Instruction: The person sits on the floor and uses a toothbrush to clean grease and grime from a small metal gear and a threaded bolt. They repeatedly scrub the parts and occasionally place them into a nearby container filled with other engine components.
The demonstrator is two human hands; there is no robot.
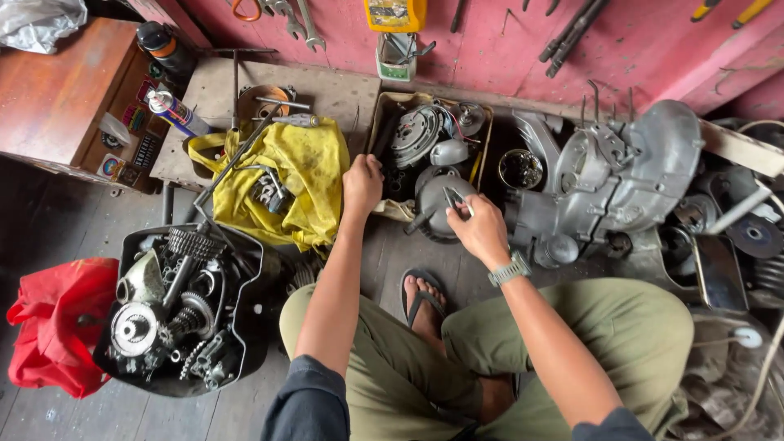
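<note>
Down on the wooden floor (pixel 65 220), a person sits with knees bent, both bare arms stretched toward twelve o'clock. The right hand (pixel 480 230) has its grip clenched around a small metal tool (pixel 456 200), seemingly pliers, whose slim tips point to about eleven o'clock; a watch (pixel 510 269) sits on that wrist. The tool hovers just over a round grey cover (pixel 434 204) that lies at the near edge of a cardboard box (pixel 380 110) filled with engine parts. The left hand (pixel 362 184) rests curled at the box's near left corner, touching its rim; whether that grip grasps anything I cannot tell, since the fingers are turned away.

At ten o'clock from the left hand lies a grimy yellow cloth (pixel 302 167) with some small parts on it. At three o'clock from the right hand stands a large grey engine casing (pixel 629 175). At eight o'clock, well apart from the hands, a black tray (pixel 245 327) holds gears and chain pieces, with a red cloth (pixel 57 327) just beside it. A spray can (pixel 178 113) lies near the pink wall (pixel 653 49), where wrenches hang.
</note>
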